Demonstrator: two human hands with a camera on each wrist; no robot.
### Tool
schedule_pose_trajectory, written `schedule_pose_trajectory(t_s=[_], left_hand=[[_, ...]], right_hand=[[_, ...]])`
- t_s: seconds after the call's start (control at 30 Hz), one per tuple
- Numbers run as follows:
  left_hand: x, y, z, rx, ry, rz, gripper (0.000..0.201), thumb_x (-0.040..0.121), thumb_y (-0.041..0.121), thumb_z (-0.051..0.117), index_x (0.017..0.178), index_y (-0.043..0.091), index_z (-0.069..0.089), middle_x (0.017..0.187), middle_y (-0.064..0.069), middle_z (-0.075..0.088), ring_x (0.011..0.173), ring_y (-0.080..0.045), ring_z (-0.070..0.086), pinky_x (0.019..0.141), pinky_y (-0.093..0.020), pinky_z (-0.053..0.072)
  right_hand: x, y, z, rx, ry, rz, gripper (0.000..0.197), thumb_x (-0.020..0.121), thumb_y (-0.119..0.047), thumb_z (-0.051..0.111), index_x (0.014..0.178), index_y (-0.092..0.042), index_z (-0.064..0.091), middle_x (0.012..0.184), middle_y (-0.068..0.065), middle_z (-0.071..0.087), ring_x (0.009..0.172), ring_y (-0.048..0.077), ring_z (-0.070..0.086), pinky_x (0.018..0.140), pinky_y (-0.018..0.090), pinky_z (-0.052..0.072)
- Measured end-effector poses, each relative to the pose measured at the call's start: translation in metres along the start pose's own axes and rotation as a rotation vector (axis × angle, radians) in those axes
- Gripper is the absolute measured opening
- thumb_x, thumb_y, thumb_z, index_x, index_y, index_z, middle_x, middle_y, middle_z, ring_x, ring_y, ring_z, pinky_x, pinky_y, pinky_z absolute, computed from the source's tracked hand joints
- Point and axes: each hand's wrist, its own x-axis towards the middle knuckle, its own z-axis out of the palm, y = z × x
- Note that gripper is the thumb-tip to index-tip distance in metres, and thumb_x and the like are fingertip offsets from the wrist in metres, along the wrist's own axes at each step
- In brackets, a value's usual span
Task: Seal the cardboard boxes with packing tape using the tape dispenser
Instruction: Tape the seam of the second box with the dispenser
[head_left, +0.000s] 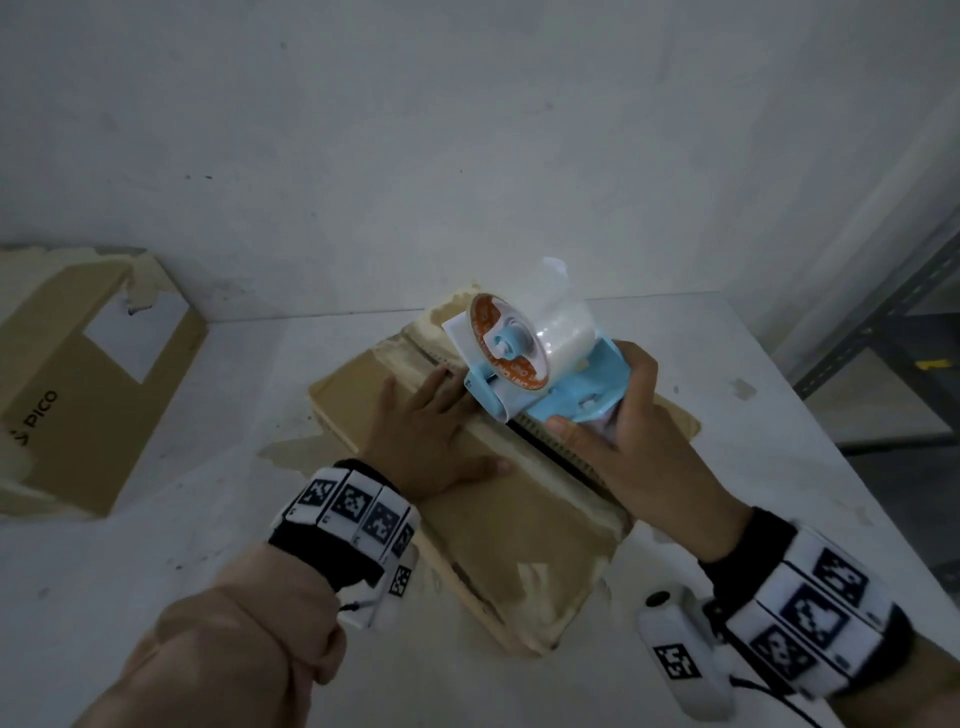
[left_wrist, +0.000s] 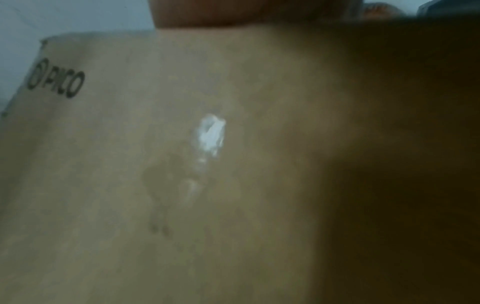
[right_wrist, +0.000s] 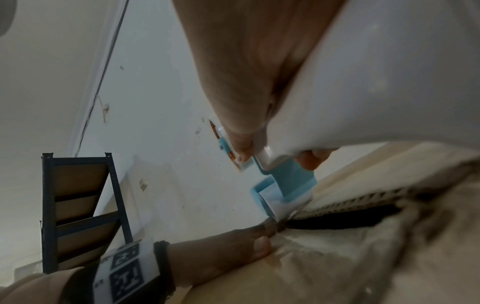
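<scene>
**Tape dispenser set on the box seam**

The right hand (head_left: 639, 441) curls its fingers round the handle of the blue tape dispenser (head_left: 540, 374), whose front end touches the open seam of the cardboard box (head_left: 498, 525). The left hand (head_left: 426, 441) lies flat, fingers straight, on the box top beside it. The box sits on a white table (head_left: 753, 415) (scuffed, stained), against a white wall (head_left: 415, 130); a second box (head_left: 93, 395) lies to the left, a metal shelf (right_wrist: 80, 205) to the right.

two cardboard boxes (head_left: 493, 519) (head_left: 93, 384), one tape dispenser (head_left: 545, 374), two hands (head_left: 431, 441) (head_left: 639, 447).

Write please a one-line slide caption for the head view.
Left hand flat on cardboard box; right hand grips blue tape dispenser over the open seam.
</scene>
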Motion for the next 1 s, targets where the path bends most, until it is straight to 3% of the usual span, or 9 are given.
schedule_pose_trajectory(t_s=[0.17, 0.3, 0.4, 0.53, 0.63, 0.77, 0.87, 0.93, 1.0], left_hand=[[0.014, -0.015, -0.012, -0.006, 0.032, -0.040, 0.091, 0.070, 0.083, 0.034, 0.144, 0.043, -0.003, 0.156, 0.015, -0.007, 0.144, -0.011, -0.011, 0.110, -0.057, -0.007], [0.014, -0.015, -0.011, 0.018, 0.067, -0.020, 0.101, 0.057, 0.085, 0.009, 0.146, 0.038, 0.002, 0.156, 0.013, -0.003, 0.144, -0.011, -0.007, 0.113, -0.054, -0.003], [0.013, -0.015, -0.012, 0.016, 0.092, -0.070, 0.083, 0.071, 0.061, -0.001, 0.147, 0.031, 0.005, 0.157, 0.011, -0.002, 0.144, -0.008, -0.004, 0.114, -0.048, 0.000], [0.017, -0.013, -0.011, 0.044, 0.080, -0.122, 0.066, 0.084, 0.042, -0.001, 0.148, 0.028, 0.008, 0.157, 0.009, -0.001, 0.144, -0.008, -0.001, 0.113, -0.044, 0.002], [0.017, -0.011, -0.012, 0.056, 0.092, -0.130, 0.053, 0.095, 0.034, 0.010, 0.148, 0.029, 0.007, 0.157, 0.010, -0.001, 0.144, -0.007, -0.001, 0.114, -0.042, 0.002], [0.017, -0.012, -0.013, 0.047, 0.106, -0.129, 0.051, 0.098, 0.028, 0.020, 0.147, 0.032, 0.007, 0.157, 0.011, -0.001, 0.144, -0.008, 0.000, 0.115, -0.043, 0.002], [0.018, -0.012, -0.011, 0.011, 0.112, -0.117, 0.051, 0.097, 0.029, 0.020, 0.147, 0.034, 0.009, 0.157, 0.012, 0.001, 0.144, -0.009, 0.001, 0.115, -0.046, 0.002], [0.018, -0.013, -0.012, 0.014, 0.101, -0.125, 0.054, 0.093, 0.035, 0.013, 0.147, 0.034, 0.009, 0.157, 0.012, 0.001, 0.144, -0.009, 0.001, 0.114, -0.049, 0.002], [0.013, -0.007, -0.016, 0.027, 0.076, -0.159, 0.064, 0.084, 0.044, 0.006, 0.147, 0.032, 0.007, 0.157, 0.011, 0.000, 0.144, -0.010, 0.000, 0.114, -0.052, 0.002]], right_hand=[[0.026, -0.009, 0.007, -0.076, -0.003, -0.032, 0.070, 0.082, -0.038, 0.061, 0.131, -0.021, 0.013, 0.099, 0.020, 0.062, 0.082, 0.030, 0.065, 0.067, 0.051, 0.054], [0.030, -0.009, 0.004, -0.109, -0.019, -0.019, 0.071, 0.082, -0.039, 0.061, 0.130, -0.018, 0.013, 0.098, 0.020, 0.062, 0.082, 0.032, 0.064, 0.068, 0.052, 0.054], [0.023, -0.004, 0.007, -0.104, -0.010, -0.002, 0.072, 0.083, -0.036, 0.062, 0.131, -0.019, 0.011, 0.099, 0.010, 0.062, 0.082, 0.025, 0.065, 0.070, 0.049, 0.055], [0.020, 0.001, 0.011, -0.138, -0.035, -0.018, 0.066, 0.084, -0.035, 0.062, 0.125, -0.038, 0.010, 0.100, 0.008, 0.063, 0.083, 0.023, 0.066, 0.069, 0.048, 0.056], [0.017, 0.001, 0.005, -0.121, -0.046, -0.028, 0.069, 0.084, -0.033, 0.063, 0.128, -0.031, 0.011, 0.102, 0.009, 0.063, 0.086, 0.023, 0.066, 0.070, 0.048, 0.056], [-0.017, 0.010, -0.023, -0.081, -0.043, 0.013, 0.066, 0.076, -0.047, 0.067, 0.118, -0.048, 0.017, 0.099, -0.015, 0.059, 0.089, 0.004, 0.064, 0.076, 0.038, 0.057], [-0.051, 0.021, -0.048, -0.001, -0.017, 0.057, 0.070, 0.065, -0.065, 0.065, 0.117, -0.051, 0.022, 0.101, -0.026, 0.058, 0.093, 0.002, 0.063, 0.078, 0.033, 0.056], [-0.061, 0.027, -0.054, 0.082, 0.011, 0.055, 0.065, 0.067, -0.060, 0.067, 0.114, -0.051, 0.022, 0.105, -0.037, 0.053, 0.100, -0.002, 0.060, 0.078, 0.029, 0.057], [-0.062, 0.029, -0.051, 0.081, 0.018, 0.046, 0.064, 0.070, -0.056, 0.066, 0.114, -0.054, 0.019, 0.107, -0.038, 0.052, 0.101, -0.001, 0.060, 0.078, 0.031, 0.057]])
